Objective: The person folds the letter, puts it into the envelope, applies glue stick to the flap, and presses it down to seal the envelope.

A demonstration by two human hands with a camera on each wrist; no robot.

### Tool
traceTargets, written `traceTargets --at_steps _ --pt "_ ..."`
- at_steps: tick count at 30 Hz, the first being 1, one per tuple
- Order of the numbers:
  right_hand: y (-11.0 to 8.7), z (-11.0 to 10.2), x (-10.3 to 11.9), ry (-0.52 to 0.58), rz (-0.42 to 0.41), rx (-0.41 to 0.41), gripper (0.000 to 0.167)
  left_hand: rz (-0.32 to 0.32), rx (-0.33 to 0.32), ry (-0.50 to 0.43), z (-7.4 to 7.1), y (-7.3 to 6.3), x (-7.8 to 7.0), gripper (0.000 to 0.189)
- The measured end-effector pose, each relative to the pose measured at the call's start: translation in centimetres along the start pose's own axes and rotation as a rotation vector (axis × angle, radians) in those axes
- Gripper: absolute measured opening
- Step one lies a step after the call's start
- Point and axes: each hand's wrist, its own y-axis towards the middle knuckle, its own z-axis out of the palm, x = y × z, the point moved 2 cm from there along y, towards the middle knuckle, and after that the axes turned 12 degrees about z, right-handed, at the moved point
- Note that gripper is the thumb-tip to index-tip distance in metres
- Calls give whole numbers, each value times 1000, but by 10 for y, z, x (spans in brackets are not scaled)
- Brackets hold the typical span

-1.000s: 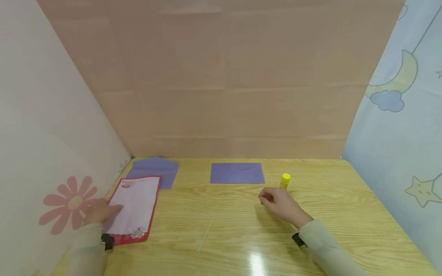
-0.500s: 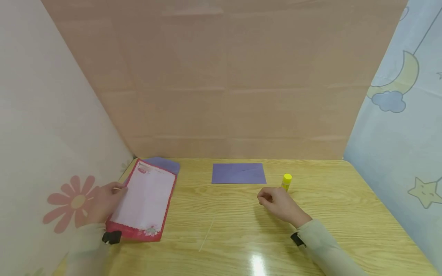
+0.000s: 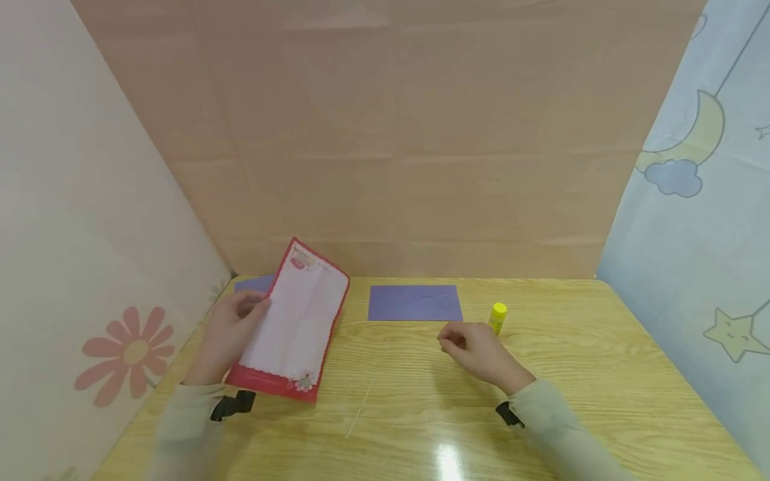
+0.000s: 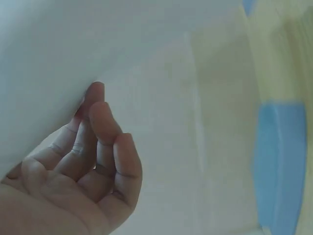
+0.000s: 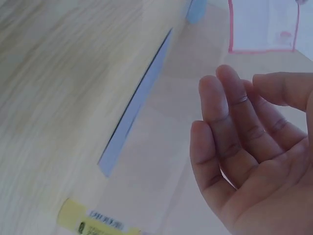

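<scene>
Left hand (image 3: 231,329) pinches the red-bordered pink paper sheet (image 3: 296,317), lifted, not yet set down; right hand (image 3: 478,353), loosely curled, holds nothing; far purple paper rectangle (image 3: 415,303) lies untouched.

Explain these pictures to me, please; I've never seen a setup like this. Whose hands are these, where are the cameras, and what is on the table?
There is no robot here: these are a person's own bare hands. The wide picture comes from a camera on the person's head, looking forward and down. The two close-ups come from cameras worn on the left and right wrists.

The left hand pinches the edge of a red-bordered sheet of paper, tilted up off the table. The right hand is loosely curled and holds nothing. Near it stands a yellow tube. A purple rectangle lies at the middle of the far side, and another purple piece is partly hidden behind the sheet.
</scene>
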Motion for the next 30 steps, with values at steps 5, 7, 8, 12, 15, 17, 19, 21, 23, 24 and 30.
traceTargets --at_steps 5,7,8,12,15,17,19,21,23,24,30 --pt "4 3 12 28 10 -21 10 16 14 -132 29 5 -23 29" --pt "4 4 16 42 18 -21 16 16 23 -176 43 5 -28 28" --pt "4 4 17 51 27 -17 19 16 28 -196 49 4 -30 27" --pt "2 4 21 127 79 38 36 19 35 -318 73 0 -37 23" --pt "2 5 22 204 110 77 44 6 41 -410 86 -1 -40 20" --pt "2 5 23 253 127 85 44 -9 42 -447 93 -2 -42 18" --pt "3 4 23 296 149 76 40 -22 44 -475 99 -1 -43 16" --pt "4 3 22 342 175 55 33 -32 48 -495 103 -2 -44 14" --pt "5 2 20 398 191 30 25 -44 58 -514 107 -2 -43 14" --pt "6 1 19 422 198 15 22 -48 64 -518 108 -2 -43 13" --pt "7 -5 17 522 216 -54 22 -48 87 -503 112 -2 -42 13"
